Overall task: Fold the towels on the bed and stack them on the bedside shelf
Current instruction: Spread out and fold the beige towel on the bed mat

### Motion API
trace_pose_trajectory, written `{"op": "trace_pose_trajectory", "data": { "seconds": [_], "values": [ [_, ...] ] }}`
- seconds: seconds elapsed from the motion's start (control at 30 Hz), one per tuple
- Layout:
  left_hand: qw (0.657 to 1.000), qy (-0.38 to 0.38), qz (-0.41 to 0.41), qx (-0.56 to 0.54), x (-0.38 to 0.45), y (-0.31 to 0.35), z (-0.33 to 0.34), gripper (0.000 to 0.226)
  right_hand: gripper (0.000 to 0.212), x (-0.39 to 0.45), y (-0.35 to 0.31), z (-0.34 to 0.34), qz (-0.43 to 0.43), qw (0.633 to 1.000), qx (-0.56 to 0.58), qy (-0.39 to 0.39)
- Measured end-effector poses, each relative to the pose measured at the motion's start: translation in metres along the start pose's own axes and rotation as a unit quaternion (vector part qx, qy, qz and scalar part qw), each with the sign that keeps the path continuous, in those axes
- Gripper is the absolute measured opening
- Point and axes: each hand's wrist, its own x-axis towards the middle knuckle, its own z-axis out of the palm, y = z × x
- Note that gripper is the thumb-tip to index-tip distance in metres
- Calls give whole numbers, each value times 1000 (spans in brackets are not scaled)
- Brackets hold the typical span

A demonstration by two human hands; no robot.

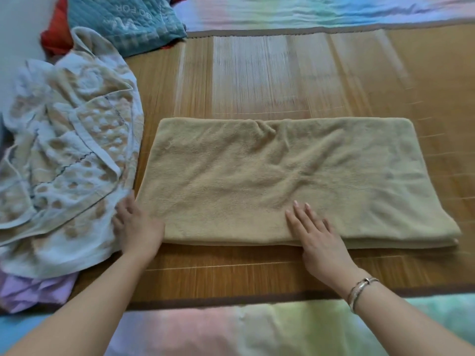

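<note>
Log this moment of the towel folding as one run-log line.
step: folding | beige towel: folded flat on mat | left hand: at its left corner | right hand: flat on near edge | patterned towel: unfolded, left
</note>
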Motion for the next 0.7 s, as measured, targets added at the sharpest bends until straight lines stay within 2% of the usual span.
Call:
{"op": "trace_pose_trajectory", "data": {
  "seconds": [0.07, 0.13, 0.27, 0.37, 0.47, 0.7],
  "values": [
    [993, -14, 116, 14, -17, 20, 12, 84, 94, -12, 16, 0, 24, 1000, -2, -15],
    [971, -58, 229, 41, -35, 41, 27, 79, 94, -20, 31, -1, 41, 999, -13, -21],
    [889, -179, 405, 113, -82, 89, 63, 77, 95, -36, 78, -4, 103, 993, -58, -17],
    [862, -208, 422, 191, -96, 104, 82, 89, 96, -40, 103, -3, 100, 991, -82, -26],
    [861, -177, 413, 237, -93, 105, 87, 96, 91, -34, 110, -2, 70, 992, -100, -16],
    [865, -108, 417, 256, -78, 100, 77, 89, 84, -14, 121, 1, 68, 989, -131, 28]
  ]
}}
